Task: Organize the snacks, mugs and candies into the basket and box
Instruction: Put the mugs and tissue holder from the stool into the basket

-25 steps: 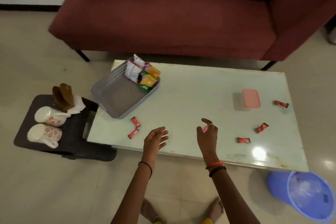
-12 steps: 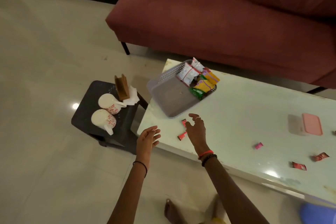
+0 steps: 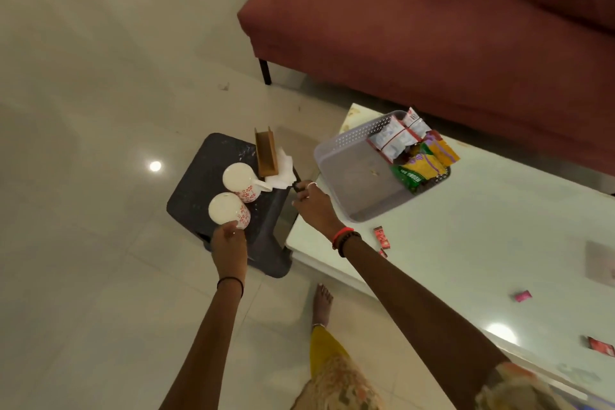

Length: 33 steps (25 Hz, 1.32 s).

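- L hand (image 3: 229, 243): half a sec ago it is in the air short of the stool (image 3: 196, 190), fingers spread. It is now down at the near mug (image 3: 228, 210), fingertips bent onto its lower side. Whether they close round it, cannot tell.
- R hand (image 3: 314, 206): half a sec ago it is over the table (image 3: 466, 243) edge by the red candies. It is now across the gap, above the stool's edge. Fingers are half-curled w/ nothing seen in them, just short of the far mug (image 3: 241, 181) handle.
- Mugs: both are on their sides on the stool, close together, same spots as before. Neither is lifted yet.
- Candies: a red one (image 3: 381, 236) is beside the R wrist and another red (image 3: 600, 346) sits further right.
- Pink candy (image 3: 522, 295): 1 s ago it is at the R fingertips. It now lies loose on the table, well apart from both hands.
- Basket (image 3: 352, 140): at the table corner, unmoved, snacks (image 3: 412, 156) packed at its far end only.
- Box (image 3: 600, 263): at the right edge of the view, blurred. Lid state: cannot tell.
- Reading: work appears to switch from candies to mugs. Likely next step is one mug per hand, over to the basket. Candies remain to be done.
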Each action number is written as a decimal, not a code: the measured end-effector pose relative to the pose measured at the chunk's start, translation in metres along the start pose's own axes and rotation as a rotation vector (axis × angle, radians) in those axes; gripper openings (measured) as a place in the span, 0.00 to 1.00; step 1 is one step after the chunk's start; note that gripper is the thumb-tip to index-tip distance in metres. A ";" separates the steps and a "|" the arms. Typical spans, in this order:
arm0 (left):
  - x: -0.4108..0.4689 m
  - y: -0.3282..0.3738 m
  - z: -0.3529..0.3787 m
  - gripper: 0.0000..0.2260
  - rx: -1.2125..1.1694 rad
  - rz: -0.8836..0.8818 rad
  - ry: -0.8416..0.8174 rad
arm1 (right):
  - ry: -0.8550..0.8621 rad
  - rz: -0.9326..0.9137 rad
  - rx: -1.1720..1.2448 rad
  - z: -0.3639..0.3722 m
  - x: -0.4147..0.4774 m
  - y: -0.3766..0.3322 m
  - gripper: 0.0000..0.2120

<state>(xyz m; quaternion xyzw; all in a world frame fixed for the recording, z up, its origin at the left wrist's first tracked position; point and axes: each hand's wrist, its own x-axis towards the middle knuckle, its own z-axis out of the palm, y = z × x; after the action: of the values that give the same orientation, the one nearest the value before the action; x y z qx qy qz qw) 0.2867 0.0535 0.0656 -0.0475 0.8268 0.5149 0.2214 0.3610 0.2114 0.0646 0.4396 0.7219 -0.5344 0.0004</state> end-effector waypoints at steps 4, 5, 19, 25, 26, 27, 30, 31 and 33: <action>0.056 0.000 -0.009 0.12 0.261 0.162 0.065 | -0.257 -0.083 -0.223 0.032 0.057 -0.027 0.26; 0.064 0.000 -0.010 0.13 0.333 0.203 0.031 | -0.264 -0.121 -0.254 0.036 0.064 -0.032 0.25; 0.165 -0.024 0.007 0.45 0.686 -0.004 -0.387 | -0.499 -0.395 -0.801 0.093 0.163 -0.056 0.45; 0.169 -0.026 0.007 0.43 0.717 -0.003 -0.449 | -0.474 -0.399 -0.835 0.101 0.170 -0.054 0.37; 0.169 -0.027 0.005 0.43 0.727 0.019 -0.455 | -0.464 -0.395 -0.839 0.101 0.169 -0.055 0.36; 0.166 -0.026 0.004 0.43 0.732 0.035 -0.453 | -0.453 -0.389 -0.838 0.102 0.167 -0.055 0.36; 0.154 -0.020 -0.004 0.42 0.749 0.069 -0.437 | -0.401 -0.355 -0.800 0.097 0.153 -0.055 0.38; 0.151 -0.019 -0.007 0.42 0.754 0.081 -0.440 | -0.382 -0.338 -0.767 0.095 0.147 -0.053 0.39; 0.144 -0.015 -0.012 0.42 0.763 0.094 -0.466 | -0.310 -0.298 -0.697 0.087 0.133 -0.048 0.40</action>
<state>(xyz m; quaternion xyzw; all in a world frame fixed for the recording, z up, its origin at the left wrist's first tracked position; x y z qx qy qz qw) 0.1584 0.0575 -0.0016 0.1923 0.8869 0.1797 0.3795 0.2081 0.2263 0.0020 0.2179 0.9070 -0.3119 0.1806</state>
